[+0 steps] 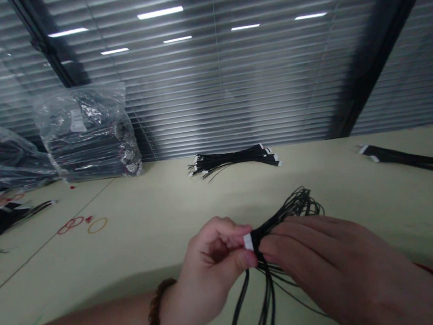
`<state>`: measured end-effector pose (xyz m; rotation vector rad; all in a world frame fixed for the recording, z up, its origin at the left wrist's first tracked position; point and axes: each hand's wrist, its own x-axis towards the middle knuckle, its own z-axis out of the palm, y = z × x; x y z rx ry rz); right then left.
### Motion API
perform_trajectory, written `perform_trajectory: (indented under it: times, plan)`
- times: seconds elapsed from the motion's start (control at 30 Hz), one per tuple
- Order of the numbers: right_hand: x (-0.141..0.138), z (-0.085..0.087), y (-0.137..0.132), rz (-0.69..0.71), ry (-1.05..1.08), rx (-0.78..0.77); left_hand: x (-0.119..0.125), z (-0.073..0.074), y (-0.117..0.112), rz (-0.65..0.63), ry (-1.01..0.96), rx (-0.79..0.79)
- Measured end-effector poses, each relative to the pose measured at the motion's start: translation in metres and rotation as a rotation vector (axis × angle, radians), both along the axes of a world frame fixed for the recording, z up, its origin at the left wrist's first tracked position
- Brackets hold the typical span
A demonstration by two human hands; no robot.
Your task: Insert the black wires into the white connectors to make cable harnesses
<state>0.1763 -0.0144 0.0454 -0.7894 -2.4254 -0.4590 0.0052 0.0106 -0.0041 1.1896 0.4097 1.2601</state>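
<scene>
A folded bundle of thin black wires (282,215) with white connectors is held over the pale yellow-green table (163,248). My left hand (214,264) pinches the white connector end between thumb and fingers. My right hand (335,268) lies over the bundle, its fingers pressed on the wires right beside the connector. A loop of the wires sticks out beyond my right hand, and loose wire ends hang down toward me between the two hands. A beaded bracelet (156,314) is on my left wrist.
Another black wire bundle (235,161) lies at the table's far middle, and one more wire bundle (409,158) at the far right. Clear plastic bags (88,133) of wires stand at the back left. Rubber bands (81,225) lie on the left. Blinds cover the window behind.
</scene>
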Motion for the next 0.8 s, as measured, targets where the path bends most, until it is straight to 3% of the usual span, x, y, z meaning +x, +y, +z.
perform_trajectory:
  times: [0.17, 0.37, 0.47, 0.67, 0.8]
  plan:
    - [0.001, 0.003, -0.004, 0.008, 0.033, 0.015, 0.001, 0.002, -0.002, 0.004, -0.005, -0.055]
    - [0.0, -0.005, -0.004, 0.01, 0.045, -0.015, 0.002, 0.003, -0.003, 0.013, 0.023, -0.053]
    - [0.002, 0.0, -0.001, 0.006, 0.027, -0.057, 0.001, 0.004, -0.003, 0.006, 0.057, -0.032]
    - [0.005, 0.024, 0.0, 0.002, 0.172, -0.272, 0.001, 0.018, -0.011, -0.019, 0.13, 0.046]
    - [0.005, 0.019, -0.003, -0.077, 0.121, -0.516, 0.002, 0.028, -0.015, -0.021, 0.153, 0.042]
